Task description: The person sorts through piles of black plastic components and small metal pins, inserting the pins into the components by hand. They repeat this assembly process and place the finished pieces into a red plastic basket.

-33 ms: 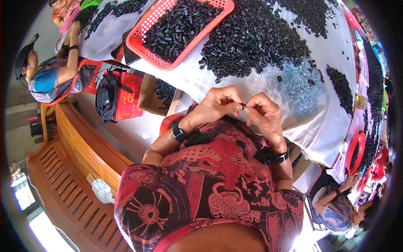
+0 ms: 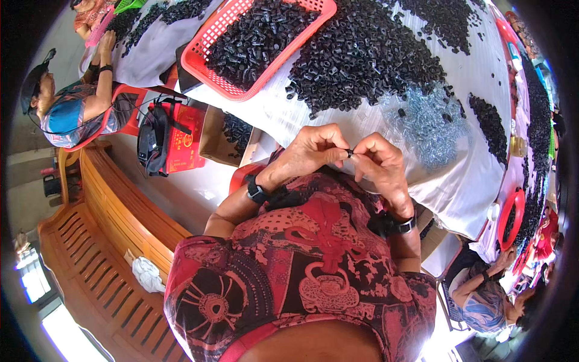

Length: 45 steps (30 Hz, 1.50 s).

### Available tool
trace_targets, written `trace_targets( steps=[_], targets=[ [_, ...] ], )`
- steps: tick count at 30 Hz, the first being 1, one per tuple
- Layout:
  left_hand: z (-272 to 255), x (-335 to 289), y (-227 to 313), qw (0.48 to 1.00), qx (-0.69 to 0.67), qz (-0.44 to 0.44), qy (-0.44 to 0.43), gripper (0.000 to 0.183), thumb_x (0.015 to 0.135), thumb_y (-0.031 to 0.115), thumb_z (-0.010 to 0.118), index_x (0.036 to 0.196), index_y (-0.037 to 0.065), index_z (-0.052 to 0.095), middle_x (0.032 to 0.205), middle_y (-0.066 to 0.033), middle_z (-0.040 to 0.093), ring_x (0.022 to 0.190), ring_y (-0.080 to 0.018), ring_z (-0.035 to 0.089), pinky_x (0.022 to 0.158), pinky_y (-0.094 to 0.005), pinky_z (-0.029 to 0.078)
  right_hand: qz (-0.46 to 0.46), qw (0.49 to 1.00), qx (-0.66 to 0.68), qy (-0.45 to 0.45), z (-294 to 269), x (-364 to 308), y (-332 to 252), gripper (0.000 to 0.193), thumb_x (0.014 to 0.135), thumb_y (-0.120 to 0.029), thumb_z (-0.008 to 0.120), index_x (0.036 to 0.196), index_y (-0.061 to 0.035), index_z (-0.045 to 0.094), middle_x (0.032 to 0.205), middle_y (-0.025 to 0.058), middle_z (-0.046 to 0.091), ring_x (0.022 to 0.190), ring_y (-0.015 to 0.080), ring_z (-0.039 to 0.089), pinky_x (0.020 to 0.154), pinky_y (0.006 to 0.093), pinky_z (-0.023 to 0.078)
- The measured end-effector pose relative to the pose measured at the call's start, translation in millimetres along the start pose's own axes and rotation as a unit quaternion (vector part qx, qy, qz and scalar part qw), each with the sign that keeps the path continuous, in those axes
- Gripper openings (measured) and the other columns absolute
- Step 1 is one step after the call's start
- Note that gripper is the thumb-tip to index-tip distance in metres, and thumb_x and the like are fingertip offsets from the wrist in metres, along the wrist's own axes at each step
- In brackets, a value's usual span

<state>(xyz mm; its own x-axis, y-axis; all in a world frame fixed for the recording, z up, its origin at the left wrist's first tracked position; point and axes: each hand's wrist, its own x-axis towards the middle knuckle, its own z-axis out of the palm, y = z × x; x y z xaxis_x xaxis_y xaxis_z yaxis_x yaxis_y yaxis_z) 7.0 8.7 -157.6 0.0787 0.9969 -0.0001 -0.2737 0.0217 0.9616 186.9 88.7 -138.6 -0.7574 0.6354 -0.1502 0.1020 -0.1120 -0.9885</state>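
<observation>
In front of my chest, above the near edge of the white-covered table (image 2: 274, 120), my two hands meet at the fingertips. A small black plastic piece (image 2: 349, 153) sits between them; its exact shape is mostly covered by the fingers. Thumb and index finger of my left hand (image 2: 310, 149) pinch it from one side. From the other side, my right hand (image 2: 381, 164) pinches at the same piece. Beyond my hands spreads a heap of small black plastic parts (image 2: 368, 57). A pile of small clear plastic pieces (image 2: 428, 130) lies to the right of it.
A pink plastic basket (image 2: 192, 60) of black parts stands at the back left. Left of me are an open cardboard box (image 2: 216, 136), a red box (image 2: 184, 142) and a wooden bench (image 2: 120, 199). People sit at the left (image 2: 69, 114) and right (image 2: 485, 301).
My right hand and wrist have shifted very slightly. Both hands keep their pinch on the small black piece.
</observation>
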Motion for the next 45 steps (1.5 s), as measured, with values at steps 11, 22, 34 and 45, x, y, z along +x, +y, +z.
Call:
trace_targets(
  steps=[11, 22, 34, 45],
  targets=[
    [-8.2, -6.0, 2.7, 0.989, -0.115, -0.038, -0.08, 0.004, 0.084, -0.001, 0.062, 0.087, -0.001, 0.059, 0.086, -0.0092, 0.062, 0.07, -0.0135, 0.061, 0.064, -0.0257, 0.052, 0.061, 0.971, 0.172, -0.156, -5.5, 13.6, 39.7, 0.024, 0.078, -0.02, 0.073, 0.079, -0.007, 0.053, 0.07, -0.0042, 0.05, 0.06, 0.0025, 0.044, 0.051, 0.0165, 0.033],
    [-39.1, -34.4, -3.7, 0.98, -0.107, -0.092, -0.138, 0.009, 0.083, 0.002, 0.064, 0.088, -0.004, 0.061, 0.089, -0.0117, 0.062, 0.071, -0.0161, 0.062, 0.063, -0.0269, 0.053, -0.227, 0.924, -0.306, -0.026, 29.3, 76.3, 19.0, 0.011, 0.08, -0.002, 0.057, 0.09, -0.0025, 0.054, 0.082, 0.0166, 0.054, 0.073, 0.0377, 0.057, 0.062, 0.0418, 0.047],
    [-43.8, -31.0, -8.7, 0.99, -0.133, -0.036, -0.003, 0.013, 0.088, 0.008, 0.06, 0.093, -0.003, 0.056, 0.081, -0.0075, 0.062, 0.069, -0.0134, 0.06, 0.064, -0.0246, 0.05, -0.239, 0.893, -0.382, 0.008, 37.2, 92.5, 33.0, 0.015, 0.08, 0.003, 0.053, 0.094, -0.002, 0.05, 0.086, 0.0193, 0.052, 0.075, 0.0395, 0.056, 0.063, 0.044, 0.047],
    [-32.7, -8.3, -7.5, 0.991, -0.074, 0.025, 0.113, 0.009, 0.088, 0.006, 0.059, 0.094, 0.001, 0.054, 0.083, -0.0074, 0.062, 0.072, -0.0135, 0.06, 0.069, -0.0254, 0.049, -0.074, 0.997, 0.014, 0.0, 24.2, 52.7, 8.1, 0.012, 0.086, 0.003, 0.052, 0.094, -0.0025, 0.058, 0.079, 0.0006, 0.056, 0.056, 0.0059, 0.054, 0.051, 0.0197, 0.044]
  ],
)
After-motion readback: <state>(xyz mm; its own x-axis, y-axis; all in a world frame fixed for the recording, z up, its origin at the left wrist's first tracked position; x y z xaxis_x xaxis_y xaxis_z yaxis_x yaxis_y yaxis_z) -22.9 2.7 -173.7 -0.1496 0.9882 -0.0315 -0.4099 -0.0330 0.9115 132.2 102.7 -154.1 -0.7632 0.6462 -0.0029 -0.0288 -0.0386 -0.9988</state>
